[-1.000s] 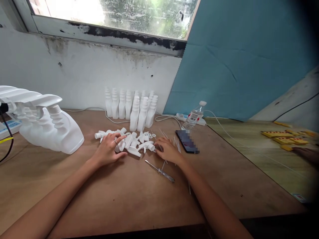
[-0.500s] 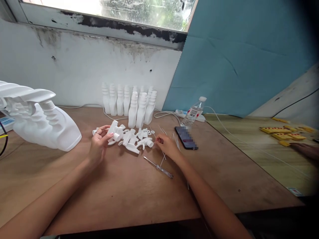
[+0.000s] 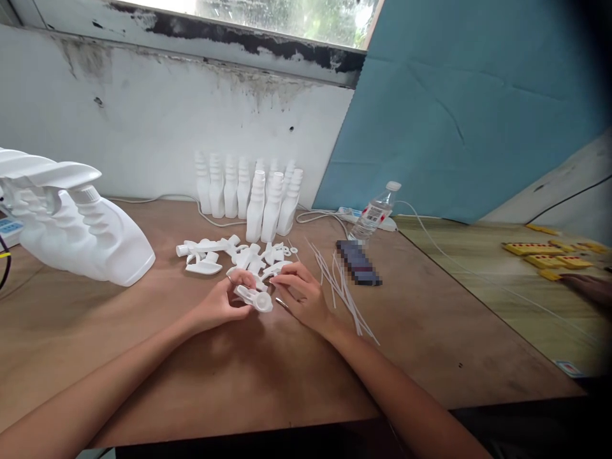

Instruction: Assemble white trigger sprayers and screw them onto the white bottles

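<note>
A brown wood-topped table [image 3: 229,389] fills the foreground, its far edge along a stained white wall [image 3: 157,134]. Near the far left corner stands a row of large white plastic bottles with trigger heads [image 3: 117,245]; their opaque sides hide whatever is inside. Toward the middle of the far edge is a cluster of smaller, slim white plastic bottles with ribbed necks [image 3: 273,207], upright and close together, contents likewise not visible. Near the far right corner is a clear plastic bottle with a white cap and a red-and-white label [image 3: 375,213]; how full it is I cannot tell. The left hand [image 3: 222,306], over the middle of the table, has its fingers curled and thumb closed on a white plastic spray head [image 3: 255,298], held above the tabletop, its round end facing the camera. The right hand [image 3: 303,296] is just beside it, fingers bent and tips close together; whether they grip anything I cannot tell. Beyond both hands lies a loose pile of white plastic sprayer parts [image 3: 246,256]. On the right-edge side are a dark flat phone [image 3: 358,262], partly pixelated, and thin white plastic tubes [image 3: 351,306], strewn crosswise. A slim metal screwdriver shaft [image 3: 283,303] shows beside the right hand, and small white rings [image 3: 294,250] lie at the pile's right end.
</note>
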`<state>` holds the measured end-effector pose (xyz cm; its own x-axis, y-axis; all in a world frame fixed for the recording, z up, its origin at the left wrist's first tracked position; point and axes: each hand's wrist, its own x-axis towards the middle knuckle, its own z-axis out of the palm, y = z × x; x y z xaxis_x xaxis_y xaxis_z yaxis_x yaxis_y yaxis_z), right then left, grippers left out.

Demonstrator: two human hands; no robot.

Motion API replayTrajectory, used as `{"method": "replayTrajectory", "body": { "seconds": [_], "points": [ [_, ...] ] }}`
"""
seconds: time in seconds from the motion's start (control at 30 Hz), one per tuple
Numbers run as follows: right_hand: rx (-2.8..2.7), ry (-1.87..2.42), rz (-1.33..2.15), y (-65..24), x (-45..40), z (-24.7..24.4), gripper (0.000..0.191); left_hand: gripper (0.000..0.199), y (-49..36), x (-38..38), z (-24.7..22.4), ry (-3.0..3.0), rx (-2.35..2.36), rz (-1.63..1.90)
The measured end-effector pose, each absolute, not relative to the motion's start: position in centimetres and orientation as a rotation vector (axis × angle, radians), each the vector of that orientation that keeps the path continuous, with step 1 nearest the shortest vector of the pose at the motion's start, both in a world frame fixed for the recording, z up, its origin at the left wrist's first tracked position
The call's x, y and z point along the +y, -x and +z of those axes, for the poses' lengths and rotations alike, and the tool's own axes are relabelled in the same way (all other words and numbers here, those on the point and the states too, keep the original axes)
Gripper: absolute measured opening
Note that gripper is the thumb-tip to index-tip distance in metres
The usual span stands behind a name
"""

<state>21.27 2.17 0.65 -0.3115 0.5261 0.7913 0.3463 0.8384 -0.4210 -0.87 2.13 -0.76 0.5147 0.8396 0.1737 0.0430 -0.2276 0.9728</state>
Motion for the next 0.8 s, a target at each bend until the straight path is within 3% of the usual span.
{"method": "replayTrajectory", "body": {
  "seconds": [0.13, 0.37, 0.8],
  "points": [
    [-1.995, 0.56, 0.212, -21.1, 1.7, 0.5, 0.017, 0.02, 1.0, 1.9, 0.0, -1.913, 0.855, 0.681],
    [-2.211, 0.466, 0.114, -21.2, 1.9, -0.1, 0.017, 0.018, 1.2, 2.1, -0.1, -2.083, 0.87, 0.655],
    [-2.301, 0.448, 0.023, -21.2, 1.9, -0.1, 0.028, 0.039, 2.0, 2.3, -1.7, -2.245, 0.871, 0.687]
  ]
}}
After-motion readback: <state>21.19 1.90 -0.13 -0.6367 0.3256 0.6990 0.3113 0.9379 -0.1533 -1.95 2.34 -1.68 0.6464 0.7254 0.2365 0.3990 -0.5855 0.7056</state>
